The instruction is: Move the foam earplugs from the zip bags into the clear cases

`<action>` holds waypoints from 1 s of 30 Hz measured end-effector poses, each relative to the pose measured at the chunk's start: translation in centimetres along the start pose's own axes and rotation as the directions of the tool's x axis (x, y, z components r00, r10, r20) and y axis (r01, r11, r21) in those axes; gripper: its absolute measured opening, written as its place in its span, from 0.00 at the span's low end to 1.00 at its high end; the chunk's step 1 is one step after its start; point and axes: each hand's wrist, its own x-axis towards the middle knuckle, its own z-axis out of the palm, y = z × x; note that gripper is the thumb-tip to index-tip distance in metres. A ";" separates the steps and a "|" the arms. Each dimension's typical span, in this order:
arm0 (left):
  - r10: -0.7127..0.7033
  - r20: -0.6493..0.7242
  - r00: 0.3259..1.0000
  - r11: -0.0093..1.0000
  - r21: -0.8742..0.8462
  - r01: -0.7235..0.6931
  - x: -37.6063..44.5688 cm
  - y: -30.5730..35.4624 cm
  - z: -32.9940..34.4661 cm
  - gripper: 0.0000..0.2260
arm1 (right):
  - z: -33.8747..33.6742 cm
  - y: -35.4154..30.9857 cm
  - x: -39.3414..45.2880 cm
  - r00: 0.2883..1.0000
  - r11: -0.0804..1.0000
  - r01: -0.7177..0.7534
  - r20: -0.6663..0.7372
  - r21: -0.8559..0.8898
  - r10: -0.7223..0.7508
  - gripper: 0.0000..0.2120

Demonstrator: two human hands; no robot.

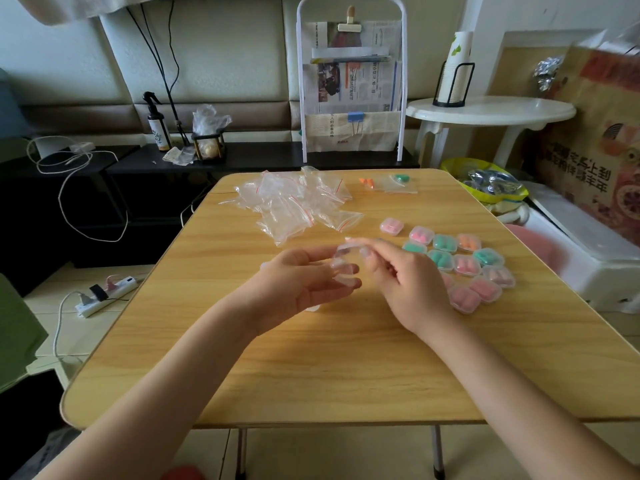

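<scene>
From the head camera, everything arranges itself around the wooden table (311, 358), and above its middle both hands work on one empty clear case (343, 268). The left hand (298, 282) cradles the case's lower half with curled fingers, probably to steady it, while the right hand (398, 275) pinches the raised lid at its top edge, so the case appears to be hinged open, ready for filling. Toward the table's far edge lies a heap of emptied zip bags (298, 206), pushed away from the working spot. Beside that heap, nearer the far right corner, two bags are not yet emptied: one with orange earplugs (367, 183), one with green earplugs (401, 178). On the table's right side sit the filled cases (460, 265), clustered closely, pink, green and orange foam showing through their lids. Judging by that cluster, the job is nearly done, with only those two bags left to transfer.
</scene>
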 end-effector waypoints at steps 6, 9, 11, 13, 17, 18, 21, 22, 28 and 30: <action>-0.041 0.056 0.998 0.999 -0.003 0.042 -0.4 -1.2 1.7 0.18 | 0.5 0.5 0.2 0.979 0.971 -0.199 -0.006 0.132 0.202 0.11; 0.011 -0.034 0.999 0.999 -0.033 -0.012 0.1 -1.6 1.8 0.16 | 0.5 0.5 0.3 0.968 0.960 -0.250 0.025 0.129 0.249 0.13; 0.039 -0.043 0.998 0.998 -0.050 -0.041 0.3 -1.6 1.6 0.13 | 0.4 0.1 0.3 0.959 0.944 -0.283 0.072 0.167 0.275 0.14; 0.043 -0.047 0.998 0.998 -0.039 -0.045 0.5 -1.7 1.7 0.10 | 0.3 -0.4 0.3 0.945 0.913 -0.326 0.104 0.245 0.310 0.15; 0.045 -0.119 0.992 0.999 -0.002 -0.046 0.8 -2.0 1.7 0.12 | 0.2 -0.2 0.5 0.934 0.892 -0.345 0.009 0.292 0.358 0.14; 0.057 -0.150 0.987 0.998 0.012 -0.055 0.9 -2.0 1.7 0.12 | 0.3 0.0 0.6 0.927 0.887 -0.359 -0.002 0.292 0.376 0.14; 0.135 -0.263 0.955 0.987 0.124 -0.106 1.0 -2.1 1.7 0.11 | 0.5 0.6 0.6 0.917 0.861 -0.371 -0.011 0.348 0.399 0.12; 0.169 -0.293 0.941 0.978 0.170 -0.122 1.1 -2.2 1.7 0.11 | 0.5 0.6 0.6 0.918 0.853 -0.364 -0.013 0.374 0.397 0.11; 0.310 -0.331 0.891 0.907 0.383 -0.173 1.5 -2.9 1.5 0.15 | 0.2 0.0 0.7 0.915 0.800 -0.339 -0.023 0.495 0.402 0.07; 0.326 -0.323 0.889 0.890 0.423 -0.172 1.6 -3.1 1.5 0.16 | 0.2 0.0 0.6 0.918 0.796 -0.344 0.001 0.498 0.397 0.08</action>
